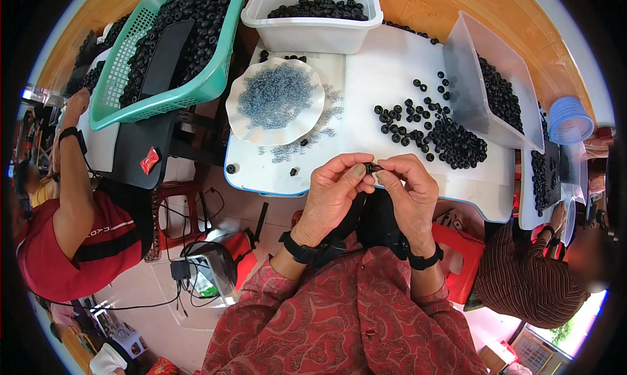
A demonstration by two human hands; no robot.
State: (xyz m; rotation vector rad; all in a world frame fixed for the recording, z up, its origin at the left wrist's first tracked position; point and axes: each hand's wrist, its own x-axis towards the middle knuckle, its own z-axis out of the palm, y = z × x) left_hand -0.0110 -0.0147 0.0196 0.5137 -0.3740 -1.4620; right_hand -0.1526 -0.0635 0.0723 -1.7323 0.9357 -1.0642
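I'm holding one small black part [371, 168] right between my two hands, at the fingertips, by the table's [385, 65] near edge. My left hand [334, 195] is pinching it from the left, thumb and index finger closing on it; my right hand [413, 187] is pinching at its right end, thumb below, index above. Both hands are nearly meeting, so the part is sitting in the narrow space between thumb tips, touching both sides.

Part's look: dark, glossy, short, lying roughly level; my fingertips are covering its ends, and finer detail is showing too small to tell.

Beyond my right hand, a heap of round black pieces [457, 142] is spreading over the white tabletop, loose ones scattering toward the middle. A translucent bin [475, 78] is standing tilted behind, more black ones filling it. Beyond my left hand, a scalloped white plate [287, 135] is carrying a pile of tiny clear bluish bits [274, 94], some lying spilled beside it. A white tub [313, 35] is standing farther back.
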